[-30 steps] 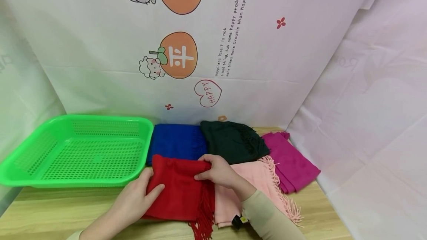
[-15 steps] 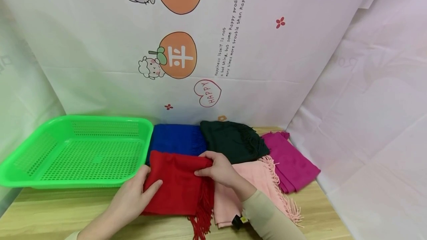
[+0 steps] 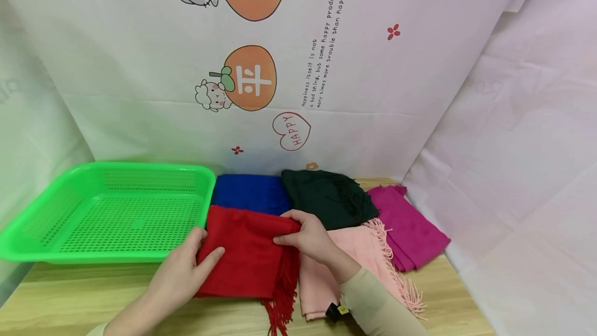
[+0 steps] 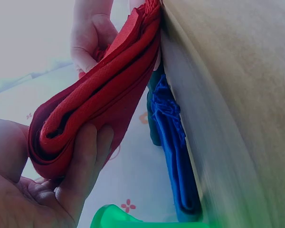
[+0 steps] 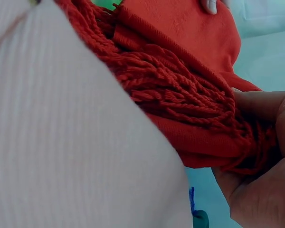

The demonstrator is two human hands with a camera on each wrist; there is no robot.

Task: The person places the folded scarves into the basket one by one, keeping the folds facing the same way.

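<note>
A folded red scarf (image 3: 242, 258) with a fringe hanging at its right side is held between both hands. My left hand (image 3: 182, 268) grips its left edge, thumb on top and fingers underneath, as the left wrist view shows on the layered fold (image 4: 80, 118). With thumb and fingers my right hand (image 3: 310, 237) pinches the far right corner, beside the red fringe (image 5: 171, 90). In the left wrist view the scarf is raised off the table. Behind it lies a folded blue scarf (image 3: 252, 191), its near part hidden by the red one.
A green plastic basket (image 3: 210, 211) stands at the left of the wooden table (image 3: 93, 294). A dark green scarf (image 3: 322, 201) lies at the back, a pink scarf (image 3: 359, 253) partly under my right forearm, and a magenta scarf (image 3: 410, 227) at the right. A printed white cloth (image 3: 364, 77) hangs behind.
Both hands keep their hold on the red scarf. It has shifted a little away from me and to the left, covering more of the blue scarf.
</note>
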